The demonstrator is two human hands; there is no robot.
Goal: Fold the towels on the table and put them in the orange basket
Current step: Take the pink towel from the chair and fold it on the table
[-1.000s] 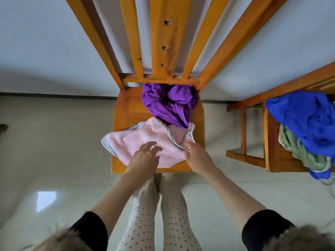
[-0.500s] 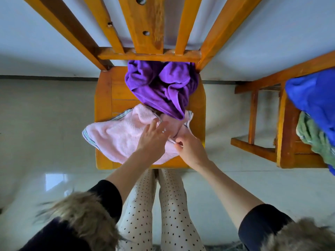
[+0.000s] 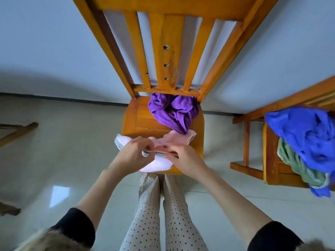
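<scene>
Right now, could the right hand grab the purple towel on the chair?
Probably yes, but not yet. The purple towel lies uncovered on the chair seat, just beyond the right hand. That hand, like the left hand, is pinching the pink towel, so it would need to let go first.

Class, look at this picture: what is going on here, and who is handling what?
A person stands at a wooden chair, working on a pink towel lying on its seat. The left hand and right hand each pinch the towel's striped edge. A crumpled purple towel lies at the back of the seat, overlapping the pink one. A blue towel and a green towel lie piled on a second chair to the right. No basket shows.
</scene>
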